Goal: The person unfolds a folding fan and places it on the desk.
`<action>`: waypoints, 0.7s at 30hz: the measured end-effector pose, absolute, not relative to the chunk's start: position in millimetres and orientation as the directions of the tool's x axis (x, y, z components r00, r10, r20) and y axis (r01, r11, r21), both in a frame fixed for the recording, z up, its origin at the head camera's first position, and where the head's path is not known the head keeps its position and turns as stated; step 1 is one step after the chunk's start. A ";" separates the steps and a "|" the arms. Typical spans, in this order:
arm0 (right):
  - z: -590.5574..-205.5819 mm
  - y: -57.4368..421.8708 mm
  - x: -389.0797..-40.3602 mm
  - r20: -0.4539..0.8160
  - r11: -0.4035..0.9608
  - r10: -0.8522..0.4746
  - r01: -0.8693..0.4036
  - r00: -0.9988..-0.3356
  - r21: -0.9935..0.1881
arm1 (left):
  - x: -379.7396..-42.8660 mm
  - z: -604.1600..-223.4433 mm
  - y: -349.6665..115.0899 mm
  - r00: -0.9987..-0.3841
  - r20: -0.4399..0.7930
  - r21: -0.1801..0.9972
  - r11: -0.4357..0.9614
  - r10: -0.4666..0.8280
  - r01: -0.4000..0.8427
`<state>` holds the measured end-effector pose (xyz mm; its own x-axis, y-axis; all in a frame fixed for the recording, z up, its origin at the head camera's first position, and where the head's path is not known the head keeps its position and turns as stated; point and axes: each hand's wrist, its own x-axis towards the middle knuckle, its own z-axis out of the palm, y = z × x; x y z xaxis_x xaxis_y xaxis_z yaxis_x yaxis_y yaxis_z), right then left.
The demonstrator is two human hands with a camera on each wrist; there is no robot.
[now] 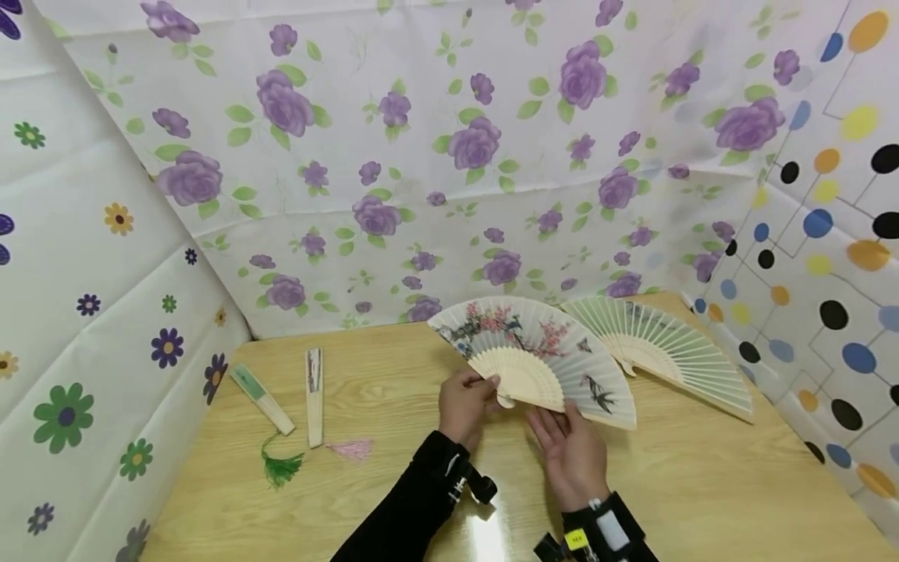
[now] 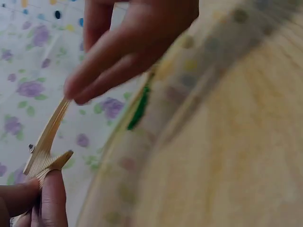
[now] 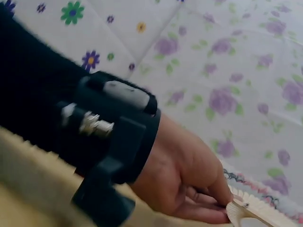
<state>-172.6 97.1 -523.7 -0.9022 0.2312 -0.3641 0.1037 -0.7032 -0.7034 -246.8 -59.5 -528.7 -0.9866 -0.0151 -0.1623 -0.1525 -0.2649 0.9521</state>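
Observation:
An open white folding fan (image 1: 534,343), painted with pink blossoms and dark birds, is spread above the table between my hands. My left hand (image 1: 463,406) pinches it near the pivot, where the pale ribs meet; the left wrist view shows the thumb and finger on the rib ends (image 2: 45,165). Along the lower right rib, my right hand (image 1: 574,457) holds the fan with its thumb on the edge and the other fingers beneath. In the right wrist view, the left hand (image 3: 184,175) grips the pivot end, and most of the fan lies outside the frame.
An open pale green fan (image 1: 691,355) rests at the back right of the wooden table (image 1: 393,367). At left lie a folded green fan (image 1: 263,400) with a green tassel (image 1: 282,468) and a folded white fan (image 1: 314,398) with a pink tassel (image 1: 353,449). Patterned sheets surround the table.

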 end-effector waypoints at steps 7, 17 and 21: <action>-545.1 135.5 -152.8 -0.458 -0.646 0.201 0.235 -0.866 -0.727 | -241.0 -538.0 -45.5 -0.968 -0.243 0.970 -0.010 0.055 -0.244; -545.1 162.8 -150.4 -0.508 -0.652 0.130 0.313 -0.852 -0.691 | -253.1 -535.8 -29.2 -0.959 -0.267 0.947 0.211 0.096 -0.242; -543.2 168.4 -149.7 -0.510 -0.664 0.102 0.323 -0.854 -0.674 | -258.0 -535.8 -25.7 -0.955 -0.280 0.933 0.260 0.093 -0.249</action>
<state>-149.7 168.4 -543.2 -0.8542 0.1021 -0.5098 0.3230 -0.6641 -0.6743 -258.0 -25.7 -535.8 -0.9554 0.0927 -0.2804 -0.2486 0.2601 0.9330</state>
